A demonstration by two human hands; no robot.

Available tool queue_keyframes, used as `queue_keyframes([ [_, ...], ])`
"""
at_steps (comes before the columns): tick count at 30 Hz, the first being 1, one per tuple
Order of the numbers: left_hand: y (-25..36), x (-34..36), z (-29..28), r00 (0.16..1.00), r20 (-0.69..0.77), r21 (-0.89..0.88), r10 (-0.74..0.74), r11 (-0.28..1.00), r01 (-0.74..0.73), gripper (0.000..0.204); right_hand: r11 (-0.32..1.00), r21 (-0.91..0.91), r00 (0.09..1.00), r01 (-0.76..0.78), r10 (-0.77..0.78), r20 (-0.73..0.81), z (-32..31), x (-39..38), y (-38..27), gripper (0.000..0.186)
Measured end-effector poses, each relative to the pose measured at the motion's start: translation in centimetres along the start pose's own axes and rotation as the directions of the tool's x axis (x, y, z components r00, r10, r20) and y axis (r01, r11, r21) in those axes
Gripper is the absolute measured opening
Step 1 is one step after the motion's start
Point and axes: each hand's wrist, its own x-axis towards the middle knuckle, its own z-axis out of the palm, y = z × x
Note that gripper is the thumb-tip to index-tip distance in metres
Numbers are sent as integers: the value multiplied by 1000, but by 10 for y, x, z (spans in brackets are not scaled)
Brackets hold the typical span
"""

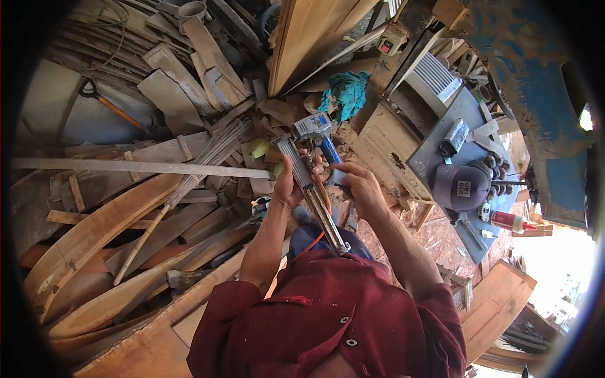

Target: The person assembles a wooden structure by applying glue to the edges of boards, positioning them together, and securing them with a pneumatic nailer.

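Observation:
A silver-and-blue nail gun (311, 126) is held up in front of my torso, its long magazine slanting down toward my waist. My left hand (290, 186) is wrapped around the magazine, thumb on one side and fingertips showing on the other. An orange air hose (327, 198) runs down beside it. Just right of the nail gun's blue handle, my right hand (362, 186) has its fingers bent together. A small bluish-grey piece (339, 176) shows at those fingertips; its kind is too small to make out.
Wood offcuts and curved planks (107, 246) cover the left side, with a straw broom (189, 179) among them. A teal cloth (346, 94) lies ahead. On the right, a blue-grey board (435, 145) bears a cap (463, 186) and a red glue bottle (507, 222). A tall wooden panel (309, 44) stands ahead.

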Motion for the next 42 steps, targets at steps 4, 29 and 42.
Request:
queue_keyframes([
  [4,-18,0,-15,998,16,68,-61,996,60,59,991,30,989,129,-126,-81,32,26,-4,29],
  [29,-45,9,-24,990,-98,49,-100,993,105,65,731,-667,895,146,-385,-226,37,51,12,25],
  [42,-36,11,-14,994,91,32,-67,997,64,56,666,-722,922,184,-372,-109,35,50,14,22],
])
